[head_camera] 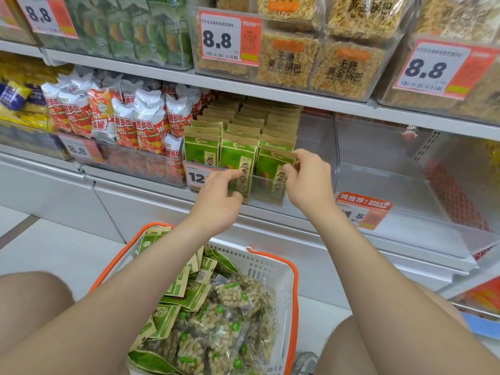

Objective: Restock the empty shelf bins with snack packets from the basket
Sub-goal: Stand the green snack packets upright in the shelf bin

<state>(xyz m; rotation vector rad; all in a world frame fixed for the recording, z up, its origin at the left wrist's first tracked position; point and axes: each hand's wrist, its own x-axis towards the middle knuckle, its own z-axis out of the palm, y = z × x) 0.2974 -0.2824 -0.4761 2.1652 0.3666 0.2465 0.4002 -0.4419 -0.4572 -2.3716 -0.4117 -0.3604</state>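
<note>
Rows of green and brown snack packets (201, 152) stand upright in a clear shelf bin (266, 182). My right hand (308, 180) pinches the top right edge of the front right packet (273, 163). My left hand (220, 196) has its fingers curled at the bin's front, touching the middle front packet (238, 161). Below, a white basket with orange handles (273, 269) holds more green packets (189, 290) and clear bags of pale puffed snacks (230, 296). To the right stands an empty clear bin (384, 169).
Red and white snack bags (130, 115) fill the bin to the left. The upper shelf carries clear boxes of golden rice crackers (319, 58) and 8.8 price tags (230, 36). My knees flank the basket on a white floor (67, 250).
</note>
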